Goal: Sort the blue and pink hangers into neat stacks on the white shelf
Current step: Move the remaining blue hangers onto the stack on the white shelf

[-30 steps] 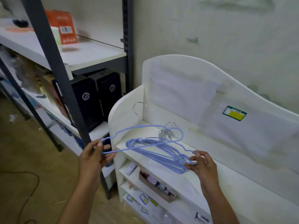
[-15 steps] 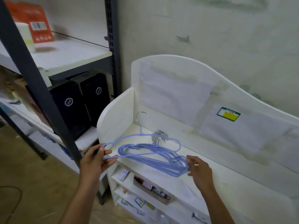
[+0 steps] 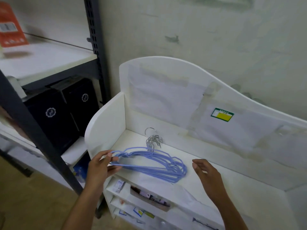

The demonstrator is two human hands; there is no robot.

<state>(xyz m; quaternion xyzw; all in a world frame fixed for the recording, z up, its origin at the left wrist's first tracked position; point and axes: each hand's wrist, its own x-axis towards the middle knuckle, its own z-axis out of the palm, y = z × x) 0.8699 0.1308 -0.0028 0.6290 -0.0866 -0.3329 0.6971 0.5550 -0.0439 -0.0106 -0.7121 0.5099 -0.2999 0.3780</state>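
**Blue hanger stack, top tier of white shelf**

Storeroom corner, stained plaster wall; white shelf (image 3: 232,178) set against it, a dark metal rack (image 3: 94,47) at 9 o'clock.

Item 1, nearest: left hand (image 3: 101,165), at 8 o'clock of the stack. Fingers (image 3: 114,158) curled round the left tip of one hanger, thumb below, pinching it.

Item 2: right hand (image 3: 207,173), at 3 o'clock of the stack, just apart from it. Fingers relaxed and spread, holding nothing.

Item 3: blue hangers (image 3: 149,163), lying flat on the top tier, arms fanned and not quite aligned. Chrome hooks (image 3: 153,140) bunched at 12 o'clock, toward the back panel.

Item 4, farthest: green-and-yellow label (image 3: 222,114) on the back panel.

Pink hangers: none in view.

Risk, as a judgement: the stack lies near the front edge, and a pull on the pinched tip could drag the stack off it. Interlocked hooks could lift neighbours along too.
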